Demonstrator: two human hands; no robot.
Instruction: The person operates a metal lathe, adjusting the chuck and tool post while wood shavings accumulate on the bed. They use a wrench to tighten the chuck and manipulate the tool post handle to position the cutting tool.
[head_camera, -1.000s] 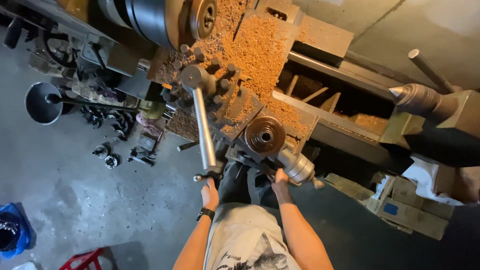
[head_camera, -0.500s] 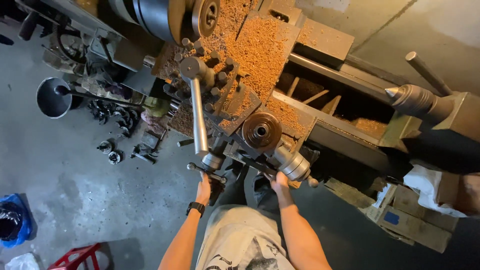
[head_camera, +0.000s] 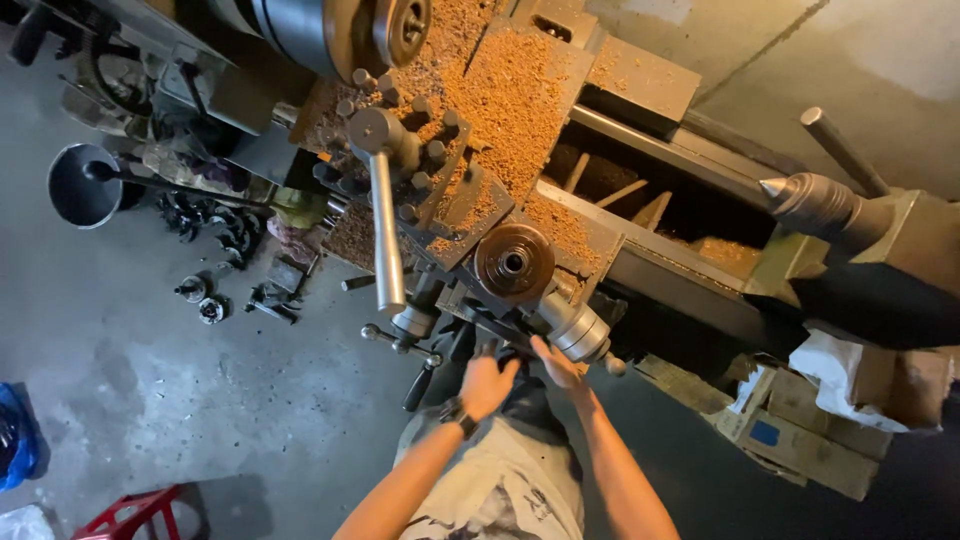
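Note:
I look down at a metal lathe whose carriage (head_camera: 500, 140) is covered in orange-brown chips. My left hand (head_camera: 487, 385), with a watch on its wrist, curls its fingers over a dark handwheel (head_camera: 492, 347) at the carriage's front. Close beside it, my right hand (head_camera: 553, 362) reaches to the same spot, just under the silver dial handle (head_camera: 578, 332); its grip is hidden. A long silver lever (head_camera: 385, 235) runs down from the tool post (head_camera: 375, 130). A brown round dial (head_camera: 513, 262) sits above my hands.
The chuck (head_camera: 400, 30) is at the top, the pointed tailstock centre (head_camera: 815, 205) at the right. A small crank handle (head_camera: 400, 345) sticks out left of my hands. Metal parts (head_camera: 215, 300) and a dark funnel (head_camera: 85, 185) lie on the floor at left, cardboard boxes (head_camera: 790, 435) at right.
My left hand has left the small crank handle and moved right to the dark handwheel, next to my right hand. The view has shifted slightly.

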